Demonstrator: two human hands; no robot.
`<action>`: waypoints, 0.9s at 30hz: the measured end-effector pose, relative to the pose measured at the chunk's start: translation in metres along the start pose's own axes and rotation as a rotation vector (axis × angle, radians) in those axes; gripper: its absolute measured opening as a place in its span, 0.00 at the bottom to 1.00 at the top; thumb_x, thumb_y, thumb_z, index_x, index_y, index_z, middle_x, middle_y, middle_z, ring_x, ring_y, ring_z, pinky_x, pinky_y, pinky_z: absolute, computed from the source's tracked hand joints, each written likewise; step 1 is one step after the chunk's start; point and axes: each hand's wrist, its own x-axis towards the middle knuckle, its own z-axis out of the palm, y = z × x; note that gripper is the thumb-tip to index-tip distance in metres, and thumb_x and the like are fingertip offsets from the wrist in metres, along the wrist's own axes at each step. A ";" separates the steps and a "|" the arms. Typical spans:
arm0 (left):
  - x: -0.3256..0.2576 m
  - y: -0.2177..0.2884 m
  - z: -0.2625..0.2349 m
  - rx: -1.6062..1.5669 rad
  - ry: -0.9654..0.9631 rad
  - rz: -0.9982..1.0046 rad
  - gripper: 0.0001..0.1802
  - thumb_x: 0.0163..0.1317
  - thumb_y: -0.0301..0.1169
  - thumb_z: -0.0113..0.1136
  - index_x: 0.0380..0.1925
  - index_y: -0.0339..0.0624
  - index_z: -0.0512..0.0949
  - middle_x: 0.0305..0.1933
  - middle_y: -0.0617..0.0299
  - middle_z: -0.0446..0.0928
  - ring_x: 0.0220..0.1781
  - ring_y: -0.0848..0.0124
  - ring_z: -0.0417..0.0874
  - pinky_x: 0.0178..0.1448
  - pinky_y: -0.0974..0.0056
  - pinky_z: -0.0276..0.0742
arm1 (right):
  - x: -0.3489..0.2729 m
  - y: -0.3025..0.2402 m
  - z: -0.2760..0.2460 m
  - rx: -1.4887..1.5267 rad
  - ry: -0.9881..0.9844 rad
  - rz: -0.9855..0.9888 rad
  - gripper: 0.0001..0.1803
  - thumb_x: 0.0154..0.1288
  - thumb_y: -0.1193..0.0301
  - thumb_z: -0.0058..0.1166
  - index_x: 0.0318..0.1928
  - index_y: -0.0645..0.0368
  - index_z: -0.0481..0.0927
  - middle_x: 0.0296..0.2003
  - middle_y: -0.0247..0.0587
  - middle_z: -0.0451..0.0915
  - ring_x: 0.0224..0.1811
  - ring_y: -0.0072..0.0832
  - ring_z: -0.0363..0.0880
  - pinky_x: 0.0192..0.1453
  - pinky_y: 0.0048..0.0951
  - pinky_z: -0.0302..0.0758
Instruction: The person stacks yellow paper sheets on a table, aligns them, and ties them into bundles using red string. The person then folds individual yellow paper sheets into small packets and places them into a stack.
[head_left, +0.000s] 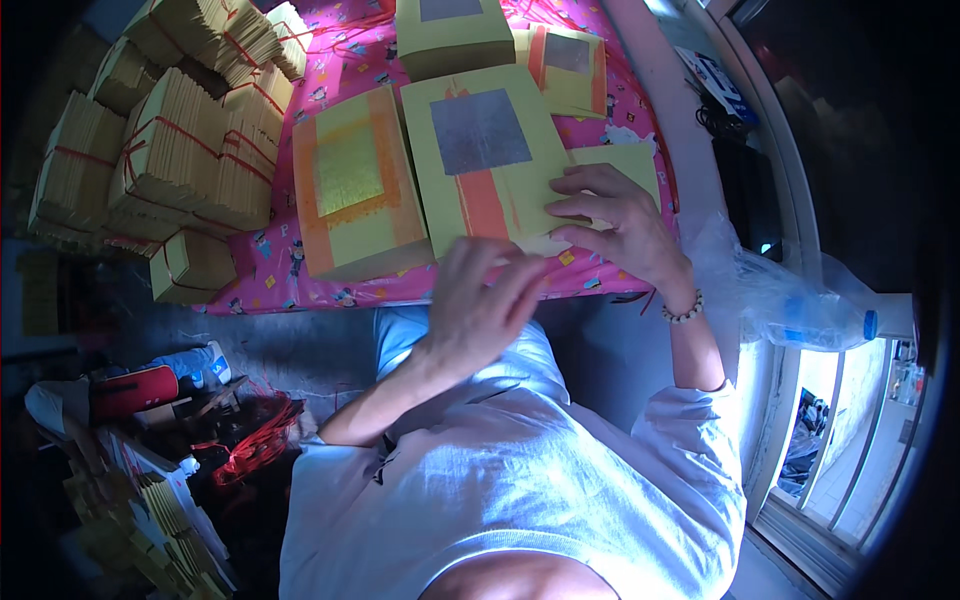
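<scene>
In front of me lies a stack of yellow paper sheets [430, 180], its top sheet bearing a grey-silver square and an orange-red stripe. My right hand [630, 222], with a beaded bracelet at the wrist, rests at the right edge of that stack, fingers apart and tips on the paper. Close to the stack's near edge is my left hand [482, 300], its bent fingers smeared by motion; whether it holds anything cannot be made out. Immediately left stands another yellow stack [312, 180] with a gold square bordered in orange.
A pink patterned cloth [380, 287] covers the table. Farther back are another yellow stack [455, 55] and silver-square sheets [590, 85]. Bundles tied with red string [165, 150] pile up at left. A plastic bottle [825, 325] lies at right, beside a barred window [850, 430].
</scene>
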 end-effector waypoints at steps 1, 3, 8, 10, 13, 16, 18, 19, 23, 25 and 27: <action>0.005 -0.006 -0.007 0.034 0.045 -0.018 0.18 0.48 0.28 0.68 0.41 0.44 0.76 0.40 0.58 0.72 0.42 0.60 0.72 0.45 0.57 0.69 | -0.001 0.000 0.000 0.009 -0.001 0.006 0.13 0.46 0.70 0.68 0.35 0.58 0.84 0.41 0.41 0.80 0.46 0.37 0.78 0.46 0.34 0.78; 0.009 -0.018 -0.014 0.046 0.072 -0.078 0.18 0.49 0.28 0.68 0.41 0.44 0.75 0.39 0.57 0.72 0.42 0.59 0.72 0.45 0.56 0.68 | -0.001 0.000 -0.003 0.045 -0.061 0.064 0.12 0.48 0.72 0.67 0.37 0.57 0.85 0.43 0.40 0.80 0.49 0.37 0.77 0.49 0.34 0.77; 0.007 -0.035 -0.015 -0.017 0.001 -0.200 0.17 0.48 0.26 0.68 0.40 0.42 0.76 0.40 0.58 0.75 0.44 0.56 0.73 0.47 0.57 0.69 | 0.002 0.001 -0.002 0.129 -0.094 0.111 0.08 0.52 0.74 0.65 0.35 0.59 0.85 0.41 0.40 0.80 0.46 0.35 0.77 0.47 0.33 0.75; 0.009 -0.036 -0.017 -0.036 -0.012 -0.203 0.16 0.49 0.26 0.68 0.39 0.42 0.77 0.39 0.58 0.75 0.44 0.57 0.73 0.47 0.58 0.69 | 0.003 0.002 -0.001 0.162 -0.091 0.121 0.07 0.53 0.75 0.64 0.35 0.60 0.85 0.39 0.40 0.80 0.45 0.34 0.77 0.46 0.32 0.75; 0.011 -0.037 -0.021 -0.049 -0.031 -0.210 0.16 0.49 0.27 0.68 0.39 0.42 0.77 0.39 0.59 0.76 0.44 0.57 0.73 0.47 0.58 0.70 | 0.004 0.002 0.000 0.210 -0.081 0.147 0.06 0.53 0.76 0.64 0.33 0.61 0.84 0.38 0.40 0.81 0.42 0.33 0.77 0.45 0.31 0.74; 0.012 -0.038 -0.022 -0.059 -0.044 -0.218 0.16 0.49 0.27 0.69 0.39 0.42 0.77 0.38 0.59 0.76 0.44 0.57 0.73 0.47 0.58 0.70 | 0.006 0.006 0.005 0.232 -0.020 0.109 0.05 0.53 0.74 0.65 0.31 0.61 0.84 0.33 0.38 0.82 0.37 0.32 0.77 0.38 0.30 0.74; 0.012 -0.038 -0.022 -0.060 -0.054 -0.222 0.16 0.48 0.27 0.69 0.39 0.42 0.77 0.38 0.59 0.76 0.44 0.57 0.73 0.47 0.58 0.70 | 0.007 0.006 0.004 0.233 -0.025 0.119 0.05 0.53 0.74 0.65 0.31 0.62 0.84 0.33 0.38 0.82 0.37 0.31 0.77 0.38 0.30 0.74; 0.012 -0.038 -0.023 -0.058 -0.059 -0.223 0.16 0.48 0.28 0.69 0.39 0.43 0.77 0.38 0.59 0.76 0.44 0.57 0.73 0.47 0.58 0.70 | 0.007 0.005 0.004 0.233 -0.028 0.125 0.05 0.53 0.74 0.64 0.31 0.62 0.84 0.33 0.38 0.82 0.37 0.31 0.77 0.38 0.30 0.74; 0.012 -0.038 -0.023 -0.050 -0.066 -0.222 0.17 0.48 0.28 0.69 0.39 0.43 0.77 0.38 0.59 0.76 0.43 0.58 0.73 0.47 0.59 0.70 | 0.007 0.004 0.003 0.275 -0.058 0.196 0.04 0.54 0.76 0.64 0.31 0.62 0.84 0.34 0.39 0.82 0.40 0.31 0.77 0.44 0.30 0.72; 0.013 -0.038 -0.024 -0.052 -0.068 -0.224 0.17 0.48 0.28 0.69 0.39 0.43 0.77 0.38 0.59 0.76 0.43 0.58 0.73 0.47 0.59 0.70 | 0.008 0.003 0.003 0.271 -0.058 0.203 0.03 0.54 0.76 0.64 0.31 0.62 0.84 0.34 0.39 0.82 0.40 0.30 0.77 0.44 0.30 0.72; 0.013 -0.038 -0.024 -0.055 -0.070 -0.224 0.17 0.48 0.28 0.69 0.39 0.43 0.77 0.38 0.59 0.76 0.44 0.58 0.73 0.47 0.59 0.70 | 0.007 0.002 0.003 0.259 -0.057 0.210 0.03 0.54 0.76 0.64 0.31 0.62 0.84 0.34 0.39 0.82 0.40 0.30 0.77 0.44 0.30 0.73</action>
